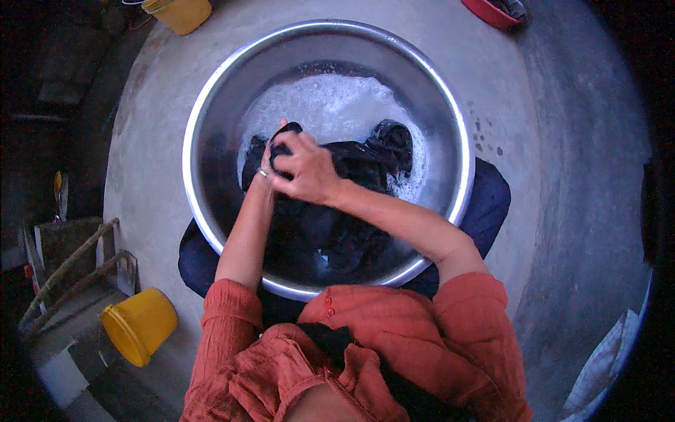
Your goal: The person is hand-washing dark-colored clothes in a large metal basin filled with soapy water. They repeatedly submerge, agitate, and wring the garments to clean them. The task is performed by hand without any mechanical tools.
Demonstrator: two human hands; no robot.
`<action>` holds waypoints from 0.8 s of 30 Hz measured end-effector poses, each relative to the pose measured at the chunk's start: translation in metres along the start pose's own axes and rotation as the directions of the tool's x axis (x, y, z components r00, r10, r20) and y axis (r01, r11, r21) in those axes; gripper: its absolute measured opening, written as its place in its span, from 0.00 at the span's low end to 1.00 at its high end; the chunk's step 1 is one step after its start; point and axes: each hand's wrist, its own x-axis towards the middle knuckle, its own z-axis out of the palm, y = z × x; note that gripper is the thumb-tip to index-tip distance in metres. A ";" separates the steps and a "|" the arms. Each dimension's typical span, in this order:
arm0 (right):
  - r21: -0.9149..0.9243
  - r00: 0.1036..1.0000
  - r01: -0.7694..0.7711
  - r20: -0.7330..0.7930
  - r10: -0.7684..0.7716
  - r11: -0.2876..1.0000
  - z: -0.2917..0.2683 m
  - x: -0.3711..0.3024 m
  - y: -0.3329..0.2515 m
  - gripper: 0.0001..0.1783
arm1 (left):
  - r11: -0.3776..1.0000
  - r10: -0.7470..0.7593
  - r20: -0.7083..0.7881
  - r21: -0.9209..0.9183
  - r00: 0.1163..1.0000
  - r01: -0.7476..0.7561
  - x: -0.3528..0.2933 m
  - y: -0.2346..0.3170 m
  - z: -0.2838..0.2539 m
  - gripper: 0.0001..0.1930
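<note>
A wide metal basin [453, 105] stands in front of me, with sudsy water [337, 98] in its far half. Dark wet cloth [337, 225] fills the near and middle part, with one bunched end [394, 137] rising at the right. My left hand [267, 162] has a ring on a finger and is mostly covered by my right hand. Over it my right hand [306, 169] curls its fingers round a fold of the black cloth. The two hands press together on that fold, above the water. The left hand's fingers are largely hidden.
A yellow bucket [158, 316] lies tilted on the floor at the lower left, near wooden-handled tools [70, 274]. Another yellow bucket [181, 15] is at the far left. A red tub [492, 13] stands at the far right. A pale sack [605, 359] lies at the lower right.
</note>
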 end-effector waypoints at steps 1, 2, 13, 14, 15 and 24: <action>0.002 1.000 0.018 0.013 -0.018 1.000 0.006 -0.003 -0.006 0.11 | 1.000 -0.017 -0.022 -0.012 1.000 0.017 -0.001 -0.002 0.004 0.26; 0.017 0.998 0.050 0.025 -0.050 0.999 0.012 -0.001 -0.012 0.10 | 0.968 0.037 -0.078 0.249 0.996 -0.017 0.011 -0.005 -0.025 0.22; -0.106 0.744 -0.666 -0.019 0.668 0.738 -0.008 0.004 0.166 0.24 | 0.956 0.022 -0.337 0.282 0.941 0.079 0.021 -0.006 -0.002 0.28; -0.112 0.726 -0.688 -0.118 0.678 0.717 -0.009 -0.009 0.176 0.24 | 0.958 -0.006 -0.303 0.272 0.953 0.092 0.024 -0.005 -0.005 0.28; -0.139 0.741 -0.669 -0.054 0.669 0.730 -0.015 -0.019 0.176 0.24 | 0.970 -0.006 -0.336 0.228 0.942 0.087 0.012 0.005 0.009 0.28; -0.556 0.861 -0.036 0.405 0.309 0.830 -0.072 -0.032 0.110 0.09 | 0.080 0.457 -0.063 0.996 0.887 0.030 0.001 0.017 -0.013 0.14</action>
